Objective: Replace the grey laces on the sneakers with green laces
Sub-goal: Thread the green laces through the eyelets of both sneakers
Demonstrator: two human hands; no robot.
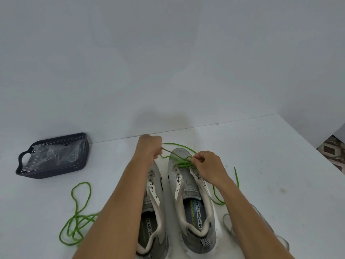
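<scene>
Both hands, left hand point(149, 146) and right hand point(207, 165), pinch the green lace point(179, 161) (lowest eyelets threaded); the sneaker point(151, 212) beneath the left hand remains unlaced.

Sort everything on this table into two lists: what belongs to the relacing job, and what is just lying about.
Part of the job:
right sneaker
left sneaker
green lace being threaded
spare green lace
removed grey laces
left hand
right hand

Lying about:
dark basket
clear plastic bag inside it

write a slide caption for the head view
Both hands, left hand and right hand, thread a green lace through the right sneaker.
</scene>
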